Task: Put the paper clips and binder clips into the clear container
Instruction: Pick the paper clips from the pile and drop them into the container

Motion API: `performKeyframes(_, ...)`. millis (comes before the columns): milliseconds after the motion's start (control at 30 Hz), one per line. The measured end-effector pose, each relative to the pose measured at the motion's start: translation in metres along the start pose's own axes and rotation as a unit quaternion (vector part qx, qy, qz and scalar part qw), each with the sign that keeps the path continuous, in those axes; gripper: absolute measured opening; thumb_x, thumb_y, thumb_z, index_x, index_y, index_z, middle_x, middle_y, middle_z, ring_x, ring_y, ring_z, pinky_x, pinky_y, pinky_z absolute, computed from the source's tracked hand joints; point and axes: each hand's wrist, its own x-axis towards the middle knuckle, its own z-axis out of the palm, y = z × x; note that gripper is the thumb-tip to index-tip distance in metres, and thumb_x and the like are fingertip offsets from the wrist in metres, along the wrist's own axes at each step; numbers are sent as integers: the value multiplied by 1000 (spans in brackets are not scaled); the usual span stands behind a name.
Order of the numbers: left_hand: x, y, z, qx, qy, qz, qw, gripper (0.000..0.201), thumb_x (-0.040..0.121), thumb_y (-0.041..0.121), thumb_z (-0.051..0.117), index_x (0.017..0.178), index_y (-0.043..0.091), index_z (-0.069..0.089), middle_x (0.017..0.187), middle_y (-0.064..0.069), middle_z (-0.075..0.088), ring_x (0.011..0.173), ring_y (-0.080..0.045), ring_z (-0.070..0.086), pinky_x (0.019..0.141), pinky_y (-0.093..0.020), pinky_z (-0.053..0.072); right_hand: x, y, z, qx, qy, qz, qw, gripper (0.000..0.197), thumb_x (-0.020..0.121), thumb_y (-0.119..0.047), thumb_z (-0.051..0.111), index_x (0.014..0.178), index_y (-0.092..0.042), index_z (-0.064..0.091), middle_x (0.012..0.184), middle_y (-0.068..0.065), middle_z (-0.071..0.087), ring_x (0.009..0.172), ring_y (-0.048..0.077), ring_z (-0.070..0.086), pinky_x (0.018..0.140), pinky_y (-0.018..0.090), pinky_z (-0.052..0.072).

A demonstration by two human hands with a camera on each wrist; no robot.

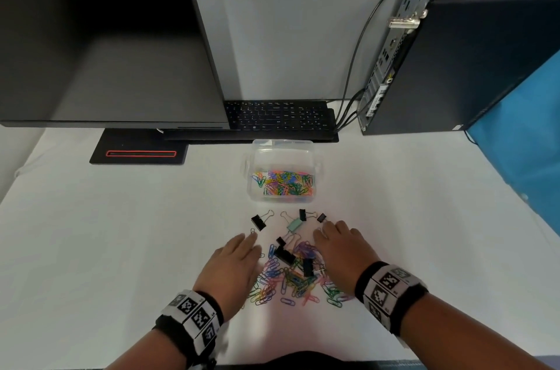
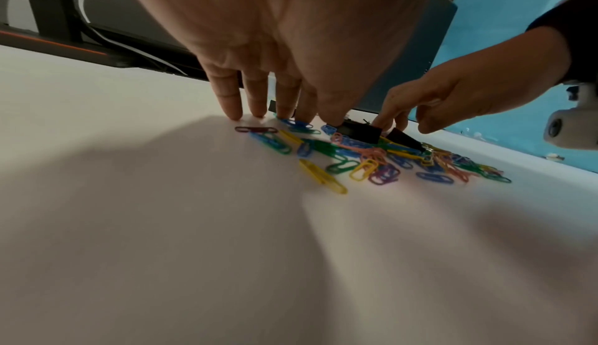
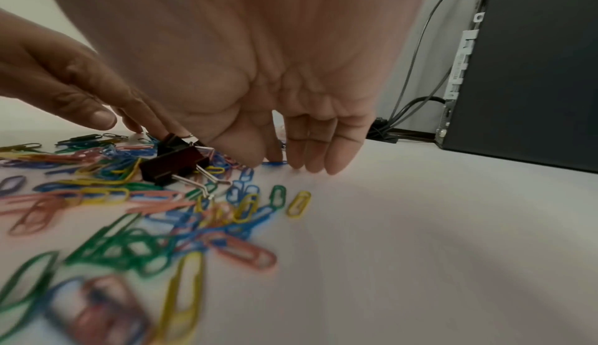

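Note:
A heap of coloured paper clips (image 1: pixel 291 277) lies on the white table between my two hands, with black binder clips (image 1: pixel 285 255) on top of it. My left hand (image 1: pixel 235 260) rests on the heap's left side, fingers straight with tips on the table (image 2: pixel 255 110). My right hand (image 1: pixel 341 248) rests on the right side, fingers straight and touching the table (image 3: pixel 310 156). Neither hand holds anything. Beyond the heap lie a mint binder clip (image 1: pixel 293 225) and more black binder clips (image 1: pixel 258 222). The clear container (image 1: pixel 283 172) stands farther back and holds several coloured paper clips.
A black monitor (image 1: pixel 100 45) stands at the back left, its base (image 1: pixel 139 151) on the table. A black keyboard (image 1: pixel 278 118) lies just behind the container. A black computer tower (image 1: pixel 472 51) with cables stands at the back right.

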Motion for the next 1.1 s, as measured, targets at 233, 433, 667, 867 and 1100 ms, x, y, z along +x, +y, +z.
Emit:
performKeyframes(233,-31,6,4,-52,0,59,997,31,93,39,46,113,22,61,133,-1,53,123,-21,46,88,-36,52,-57,0,27,88,1,28,996,45,81,-16,47,126,-18,44,125,3,45,107,25,42,83,38,48)
performKeyframes(433,-39,16,11,-138,17,-54,989,82,70,56,71,139,22,41,139,-2,38,120,-21,36,100,-31,40,-75,1,37,183,8,79,980,69,83,-44,43,145,-20,27,135,-1,32,117,26,40,88,36,50)
performKeyframes(667,-24,35,17,-151,5,-63,987,95,67,56,73,144,21,32,137,1,36,118,-20,30,102,-31,36,-52,-19,40,229,-7,109,967,97,75,-54,68,148,-28,9,136,-2,24,115,23,31,87,35,50)
performKeyframes(867,8,41,10,-182,38,-98,978,49,80,37,70,125,26,53,108,5,42,98,-15,36,84,-27,44,-16,-26,31,240,49,110,963,36,89,-29,60,121,-24,44,120,3,36,98,21,41,73,34,51)
performKeyframes(1100,25,38,7,-197,29,-138,970,11,82,17,64,91,22,60,86,5,40,80,-17,43,63,-30,45,-5,-19,27,248,40,103,962,24,87,-8,55,103,-21,44,107,2,42,83,19,42,65,28,39)
